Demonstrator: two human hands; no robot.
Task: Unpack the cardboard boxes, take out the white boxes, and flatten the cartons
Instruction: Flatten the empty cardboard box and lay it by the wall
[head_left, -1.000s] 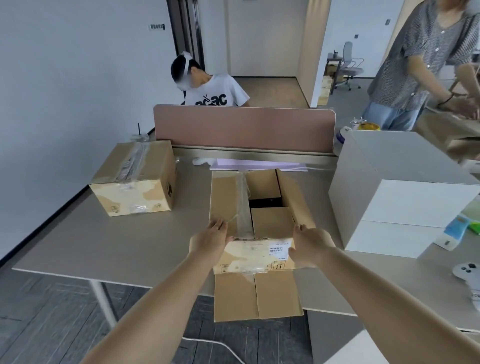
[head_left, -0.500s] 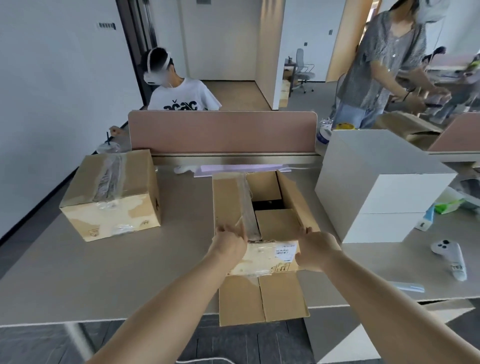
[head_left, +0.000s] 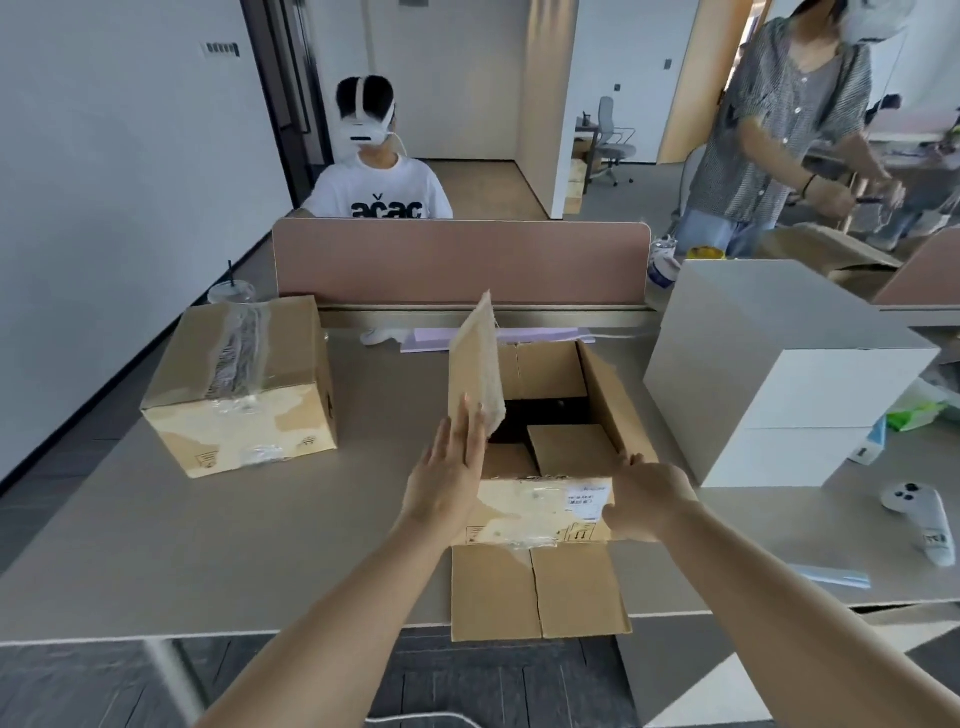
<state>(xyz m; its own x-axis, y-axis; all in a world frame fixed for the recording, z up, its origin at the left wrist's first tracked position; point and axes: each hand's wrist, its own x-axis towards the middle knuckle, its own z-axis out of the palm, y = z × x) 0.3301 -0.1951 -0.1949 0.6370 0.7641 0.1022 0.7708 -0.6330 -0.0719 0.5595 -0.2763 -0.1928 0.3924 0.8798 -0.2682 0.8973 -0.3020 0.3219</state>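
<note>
An open brown carton (head_left: 602, 389) sits on the desk in front of me, its near flap (head_left: 540, 592) hanging over the desk edge. Its left top flap (head_left: 475, 358) stands upright, and my left hand (head_left: 449, 478) lies against its outer face with straight fingers. My right hand (head_left: 644, 501) grips the carton's near right corner. Inside I see a dark space and a brown inner flap (head_left: 569, 447). A sealed, taped carton (head_left: 244, 384) stands to the left. Two stacked white boxes (head_left: 779, 374) stand to the right.
A pink divider (head_left: 462, 260) runs along the back of the grey desk (head_left: 208, 545). A white controller (head_left: 919, 514) and a blue strip (head_left: 831, 577) lie at the right. One person sits behind the divider; another stands at the far right with cartons.
The carton's left top flap, lying flat before, has swung upright with my left hand against it. My right hand stayed on the near right corner.
</note>
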